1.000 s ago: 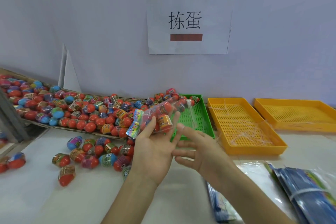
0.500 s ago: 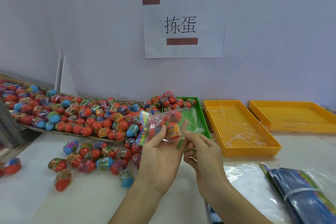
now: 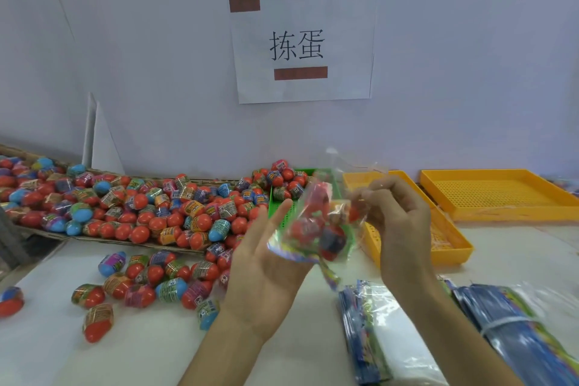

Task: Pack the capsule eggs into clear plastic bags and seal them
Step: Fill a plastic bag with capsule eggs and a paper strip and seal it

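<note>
**Open tabletop near the body, clutter on three sides**

Bare white table (image 3: 131, 354) lies open at lower left. Loose capsule eggs (image 3: 150, 279) scatter just beyond it, and the heaped egg pile (image 3: 131, 207) blocks the back left. Stacked flat bags (image 3: 385, 338) crowd the lower right. The yellow trays (image 3: 501, 197) look shallow, possibly holding film, and line the far right.

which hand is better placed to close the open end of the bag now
Right. The right hand already pinches the filled bag at its upper end, while the left hand lies open, palm up, beneath it as support.
</note>
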`<act>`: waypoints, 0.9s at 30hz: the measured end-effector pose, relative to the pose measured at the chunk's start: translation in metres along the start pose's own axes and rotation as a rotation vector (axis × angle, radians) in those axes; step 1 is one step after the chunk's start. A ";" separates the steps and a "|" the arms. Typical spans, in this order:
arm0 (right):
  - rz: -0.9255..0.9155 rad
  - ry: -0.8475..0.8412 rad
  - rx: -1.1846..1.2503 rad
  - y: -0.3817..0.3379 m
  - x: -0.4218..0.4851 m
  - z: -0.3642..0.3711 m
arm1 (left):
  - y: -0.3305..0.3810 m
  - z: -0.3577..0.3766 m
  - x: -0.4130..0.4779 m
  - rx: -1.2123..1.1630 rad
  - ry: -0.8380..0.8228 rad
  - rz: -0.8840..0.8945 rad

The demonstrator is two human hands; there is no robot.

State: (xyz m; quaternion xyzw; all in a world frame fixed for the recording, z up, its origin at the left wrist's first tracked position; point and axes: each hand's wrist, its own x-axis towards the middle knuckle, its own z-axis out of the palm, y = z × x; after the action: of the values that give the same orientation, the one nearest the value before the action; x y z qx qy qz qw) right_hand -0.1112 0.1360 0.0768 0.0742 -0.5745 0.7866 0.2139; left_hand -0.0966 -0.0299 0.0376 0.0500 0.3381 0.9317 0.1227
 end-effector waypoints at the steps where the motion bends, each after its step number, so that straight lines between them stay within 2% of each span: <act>1: -0.003 -0.020 -0.028 -0.001 0.002 -0.003 | -0.001 0.002 0.000 0.088 0.003 -0.007; 4: -0.012 -0.059 -0.119 0.001 0.004 -0.007 | -0.008 0.006 0.002 0.328 0.007 0.007; 7: -0.072 -0.107 -0.227 0.006 0.003 -0.007 | -0.012 0.007 0.003 0.457 -0.007 0.009; 11: -0.103 -0.172 -0.321 0.008 0.003 -0.003 | -0.014 0.005 0.005 0.502 0.058 0.072; 17: 0.128 -0.309 -0.421 0.010 0.000 0.000 | -0.008 0.000 0.006 0.535 0.108 0.189; 27: 0.113 -0.339 -0.459 0.014 -0.003 0.002 | -0.009 0.001 0.005 0.553 0.158 0.270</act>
State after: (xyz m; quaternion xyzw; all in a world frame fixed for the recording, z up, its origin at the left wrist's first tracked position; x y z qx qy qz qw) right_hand -0.1146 0.1303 0.0644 0.1219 -0.7684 0.6229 0.0819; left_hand -0.0997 -0.0213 0.0328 0.0531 0.5775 0.8133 -0.0469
